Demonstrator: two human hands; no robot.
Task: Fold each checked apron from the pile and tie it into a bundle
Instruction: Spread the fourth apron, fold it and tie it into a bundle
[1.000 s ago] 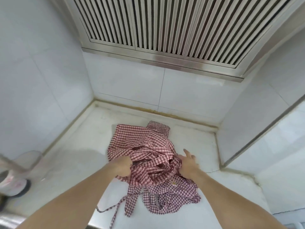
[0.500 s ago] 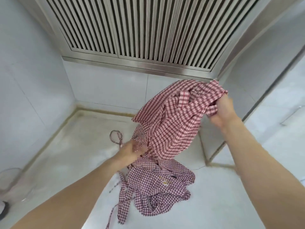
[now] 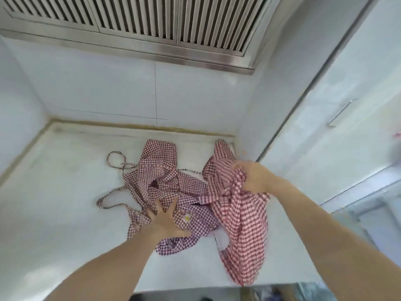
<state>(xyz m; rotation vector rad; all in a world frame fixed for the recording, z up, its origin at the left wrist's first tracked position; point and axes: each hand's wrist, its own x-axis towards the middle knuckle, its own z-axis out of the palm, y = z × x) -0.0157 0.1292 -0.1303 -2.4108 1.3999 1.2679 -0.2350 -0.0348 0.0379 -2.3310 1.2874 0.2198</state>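
Observation:
A crumpled small-checked apron (image 3: 167, 181) with a daisy patch lies in the middle of the white counter (image 3: 65, 203), its thin ties looping out to the left. My left hand (image 3: 165, 218) presses flat on it with fingers spread. My right hand (image 3: 251, 177) grips a bunched top edge of a larger-checked red apron (image 3: 240, 224), which hangs down at the right of the pile toward the counter's front edge.
White tiled walls close the counter at the back, left and right. A steel slatted vent hood (image 3: 152, 22) hangs overhead. A white door with a bar handle (image 3: 339, 112) stands at the right. The counter's front edge runs along the bottom.
My right hand has brought the large-checked apron down from head height to the right of the pile. My left hand let go of cloth and now lies flat on the small-checked apron.

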